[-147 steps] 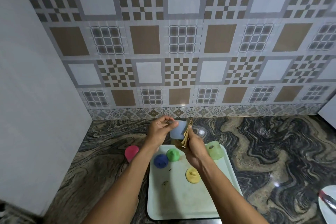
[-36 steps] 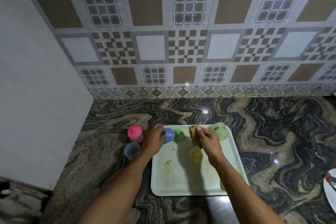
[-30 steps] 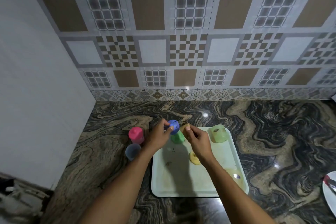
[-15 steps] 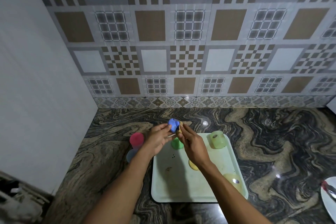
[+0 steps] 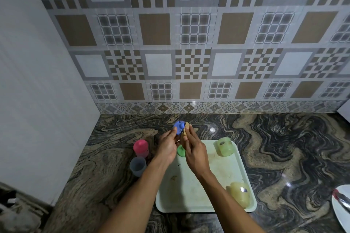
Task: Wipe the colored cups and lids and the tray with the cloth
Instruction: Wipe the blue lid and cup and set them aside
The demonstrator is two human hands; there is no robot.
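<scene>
My left hand [image 5: 167,144] holds a blue lid [image 5: 179,127] up above the far edge of the pale green tray [image 5: 197,202]. Against that lid my right hand [image 5: 193,149] presses a folded tan cloth [image 5: 185,128], pinched between thumb and fingers. A green lid [image 5: 180,151] lies on the tray just under my hands. On the tray's far right stands a green cup [image 5: 224,146], and a yellow cup [image 5: 240,196] lies at its near right. Left of the tray, on the counter, are a pink cup [image 5: 140,147] and a grey-blue cup [image 5: 137,166]. My right arm hides the yellow lid.
The marble counter [image 5: 284,157] meets a tiled wall behind and a plain white wall [image 5: 37,100] at the left. A white plate with a utensil [image 5: 341,206] pokes in at the right edge. Brown smears and dark specks [image 5: 178,164] mark the tray.
My left hand picked the blue lid off the tray and raised it, and my right hand brought the cloth up against it. Earlier the grey-blue cup went down onto the counter beside the pink one.
</scene>
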